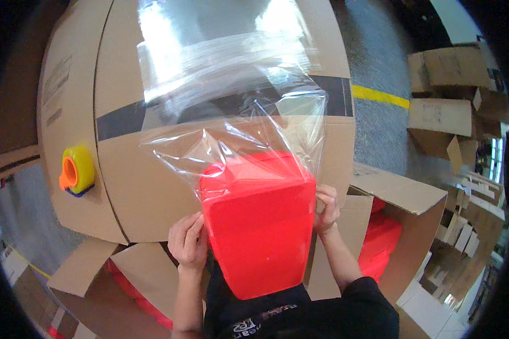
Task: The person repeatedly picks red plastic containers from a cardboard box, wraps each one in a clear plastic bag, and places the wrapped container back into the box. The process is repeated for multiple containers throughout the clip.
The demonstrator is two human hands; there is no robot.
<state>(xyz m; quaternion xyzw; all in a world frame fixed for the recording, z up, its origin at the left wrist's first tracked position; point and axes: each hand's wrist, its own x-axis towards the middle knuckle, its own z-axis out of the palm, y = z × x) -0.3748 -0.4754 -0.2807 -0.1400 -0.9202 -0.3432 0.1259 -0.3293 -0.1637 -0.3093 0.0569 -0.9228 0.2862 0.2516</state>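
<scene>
A red plastic bin (pixel 260 237), tapered and box-shaped, is tilted up against my body with its far end inside a clear plastic bag (pixel 226 135). The rest of the bag lies wrinkled and flat on a large cardboard box. At the bin's left side, my left hand (pixel 188 240) is closed, its fingers pinching at the bag's edge. My right hand (pixel 326 210) pinches likewise at the right side, thumb and fingers together. The bag's rim under the fingertips is hard to make out.
The large cardboard box (pixel 158 209) bears dark tape and a yellow-and-orange tape dispenser (pixel 78 171) at its left. Open cartons with red items stand at lower left (pixel 87 265) and right (pixel 407 189). Further cartons (pixel 441 116) stand beyond a yellow floor line (pixel 382 97).
</scene>
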